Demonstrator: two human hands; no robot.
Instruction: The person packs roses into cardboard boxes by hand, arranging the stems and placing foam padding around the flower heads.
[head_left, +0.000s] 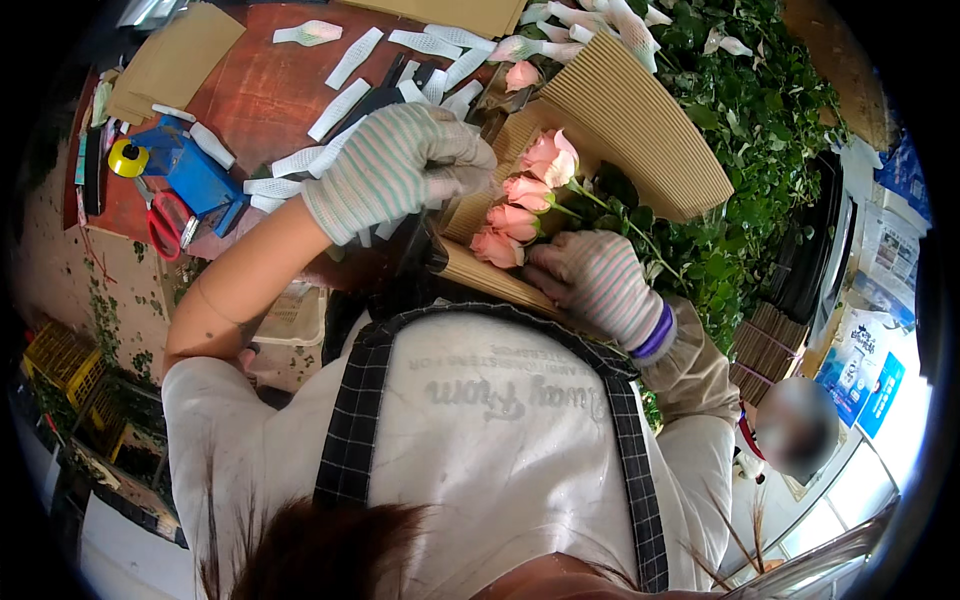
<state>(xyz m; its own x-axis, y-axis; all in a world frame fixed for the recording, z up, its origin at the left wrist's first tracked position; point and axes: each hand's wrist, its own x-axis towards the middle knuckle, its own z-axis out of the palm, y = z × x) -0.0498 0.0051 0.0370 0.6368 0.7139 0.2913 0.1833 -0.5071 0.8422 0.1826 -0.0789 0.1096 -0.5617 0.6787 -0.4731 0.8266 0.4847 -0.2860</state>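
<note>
Several pink roses (529, 191) lie in a slanting row on corrugated brown cardboard (637, 120), their green stems and leaves running right. My right hand (592, 277), in a striped knit glove with a purple cuff, curls beside the lowest blooms; whether it grips a stem is hidden. Across from it, my left hand (397, 165), in a green-striped knit glove, hovers left of the blooms with its fingers pointing right near the cardboard's left edge; what its fingertips touch is unclear. White foam net sleeves (337, 109) are scattered behind the left hand. Another pink rose (521, 75) sits farther back.
A blue tape dispenser (199, 172) and red-handled scissors (166, 225) are on the red table (255, 82) at left. Brown paper sheets (176, 56) lie behind them. Leafy green stems (735, 150) are heaped at right, near bundled cardboard (769, 345). A person (796, 427) is at lower right.
</note>
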